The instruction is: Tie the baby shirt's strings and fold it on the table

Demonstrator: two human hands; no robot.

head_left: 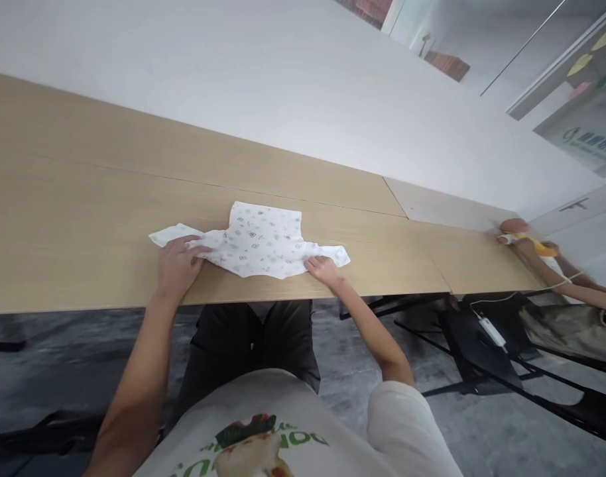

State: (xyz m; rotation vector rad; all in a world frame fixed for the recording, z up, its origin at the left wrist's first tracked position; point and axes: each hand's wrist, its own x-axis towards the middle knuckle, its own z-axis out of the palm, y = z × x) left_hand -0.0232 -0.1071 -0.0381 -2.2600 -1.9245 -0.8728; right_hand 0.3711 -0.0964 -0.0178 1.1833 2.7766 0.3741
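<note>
A small white baby shirt (266, 240) with a sparse grey print lies spread on the wooden table, its sleeves reaching out to both sides. The body of the shirt points toward the wall. My left hand (180, 262) rests over the left sleeve, its visible fingers stretched out and apart on the cloth. On the other side, my right hand (323, 270) is closed, with the fingers bunched on the edge of the cloth where the right sleeve meets the body. The fingertips of that hand are partly hidden.
The long table (84, 218) runs along a white wall (223, 73). At its far right, another person's arms (544, 268) are near an orange and yellow item (536, 246). Black folding chairs (482, 344) stand below, with a white power strip (492, 331) on one.
</note>
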